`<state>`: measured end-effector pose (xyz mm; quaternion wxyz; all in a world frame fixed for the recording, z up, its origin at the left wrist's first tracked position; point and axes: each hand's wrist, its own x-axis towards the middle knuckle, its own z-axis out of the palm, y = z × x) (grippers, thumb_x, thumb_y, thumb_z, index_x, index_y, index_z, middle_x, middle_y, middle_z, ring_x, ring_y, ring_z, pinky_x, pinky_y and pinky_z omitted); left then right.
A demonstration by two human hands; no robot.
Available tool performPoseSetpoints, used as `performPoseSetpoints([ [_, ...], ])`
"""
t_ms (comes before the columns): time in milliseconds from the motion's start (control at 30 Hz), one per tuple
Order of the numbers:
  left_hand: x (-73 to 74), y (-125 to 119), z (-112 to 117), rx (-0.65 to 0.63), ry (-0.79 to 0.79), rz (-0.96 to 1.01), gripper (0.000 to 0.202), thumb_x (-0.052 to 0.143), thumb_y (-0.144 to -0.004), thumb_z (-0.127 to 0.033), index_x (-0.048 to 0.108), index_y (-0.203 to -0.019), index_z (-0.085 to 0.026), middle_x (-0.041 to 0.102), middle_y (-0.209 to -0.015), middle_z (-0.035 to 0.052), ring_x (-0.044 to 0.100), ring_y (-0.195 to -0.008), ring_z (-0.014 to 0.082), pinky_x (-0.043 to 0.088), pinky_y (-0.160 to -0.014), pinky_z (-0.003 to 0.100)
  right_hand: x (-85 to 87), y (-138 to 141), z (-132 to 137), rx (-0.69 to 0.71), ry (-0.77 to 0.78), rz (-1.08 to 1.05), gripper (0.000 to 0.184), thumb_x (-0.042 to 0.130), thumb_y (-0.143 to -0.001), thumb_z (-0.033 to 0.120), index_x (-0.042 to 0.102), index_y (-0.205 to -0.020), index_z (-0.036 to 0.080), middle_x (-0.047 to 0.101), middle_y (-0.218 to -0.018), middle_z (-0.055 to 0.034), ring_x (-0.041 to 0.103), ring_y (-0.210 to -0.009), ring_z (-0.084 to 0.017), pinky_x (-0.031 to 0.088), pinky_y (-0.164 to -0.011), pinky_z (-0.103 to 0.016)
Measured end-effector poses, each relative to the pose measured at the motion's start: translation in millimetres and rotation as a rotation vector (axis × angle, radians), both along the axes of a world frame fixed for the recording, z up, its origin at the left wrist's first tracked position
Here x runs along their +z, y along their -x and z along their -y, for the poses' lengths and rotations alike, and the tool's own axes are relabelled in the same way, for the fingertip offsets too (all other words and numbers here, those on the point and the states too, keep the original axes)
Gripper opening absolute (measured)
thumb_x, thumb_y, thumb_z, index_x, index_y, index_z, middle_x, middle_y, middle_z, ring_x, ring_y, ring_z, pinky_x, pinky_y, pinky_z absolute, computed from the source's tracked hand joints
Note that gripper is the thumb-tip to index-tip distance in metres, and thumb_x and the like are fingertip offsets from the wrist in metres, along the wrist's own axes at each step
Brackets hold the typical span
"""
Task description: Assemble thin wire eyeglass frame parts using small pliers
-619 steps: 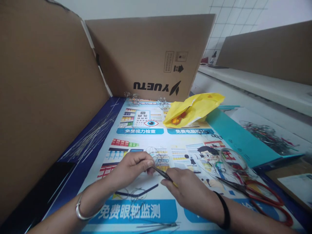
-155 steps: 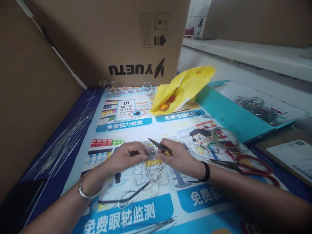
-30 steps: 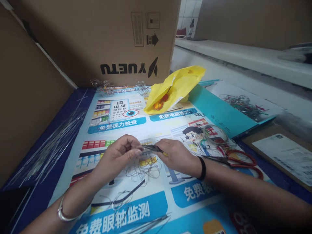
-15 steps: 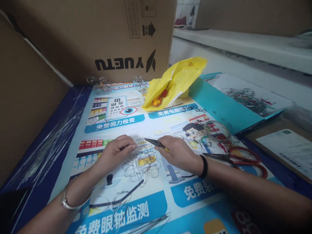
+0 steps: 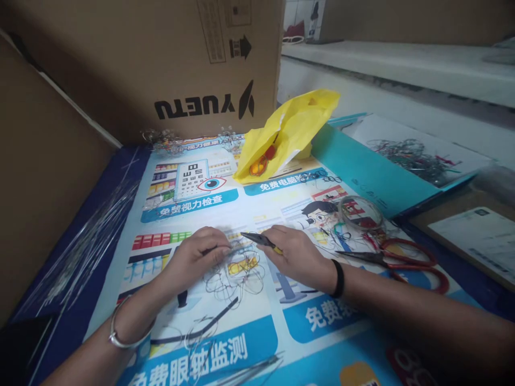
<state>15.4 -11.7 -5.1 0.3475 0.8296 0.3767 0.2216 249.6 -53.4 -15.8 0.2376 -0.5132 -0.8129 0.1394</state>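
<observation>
Two hands work close together: the left hand (image 5: 203,253) pinches the far-left edge of the wire loops (image 5: 240,274), while the right hand (image 5: 295,254) grips the pliers (image 5: 259,239). The thin loops, between the hands and nearer, could bend or tangle if the pliers slip or the pinch loosens.
</observation>
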Motion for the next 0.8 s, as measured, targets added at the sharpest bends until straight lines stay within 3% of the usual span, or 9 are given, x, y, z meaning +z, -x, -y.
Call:
performPoseSetpoints([
  [400,8.0,-0.9,4.0,-0.015,-0.035,0.121,0.016,0.051,-0.087,-0.024,0.065,-0.083,-0.017,0.065,-0.085,0.0059,0.059,-0.082,0.0171,0.047,-0.075,0.030,-1.4,-0.3,-3.4,-0.033,-0.008,-0.134,0.018,0.048,-0.087,0.029,0.055,-0.076,0.016,0.057,-0.071,-0.0023,0.052,-0.066,-0.014,0.037,-0.061,-0.023],
  [667,16.0,1.0,7.6,-0.002,-0.206,0.203,0.012,0.053,-0.085,-0.017,0.065,-0.084,-0.017,0.065,-0.085,0.0060,0.059,-0.084,0.0170,0.048,-0.075,0.030,5.7,-0.8,-5.3,-0.096,0.076,-0.219,0.021,0.047,-0.086,0.029,0.056,-0.073,0.016,0.057,-0.066,-0.0013,0.053,-0.062,-0.013,0.035,-0.056,-0.023],
  [800,18.5,0.3,9.3,-0.018,-0.271,0.236,0.012,0.053,-0.084,-0.014,0.064,-0.084,-0.018,0.065,-0.085,0.0061,0.058,-0.083,0.0168,0.048,-0.074,0.031,8.4,-3.1,-6.7,-0.094,0.036,-0.210,0.021,0.048,-0.085,0.030,0.056,-0.072,0.016,0.057,-0.066,-0.0012,0.052,-0.062,-0.013,0.035,-0.057,-0.023],
])
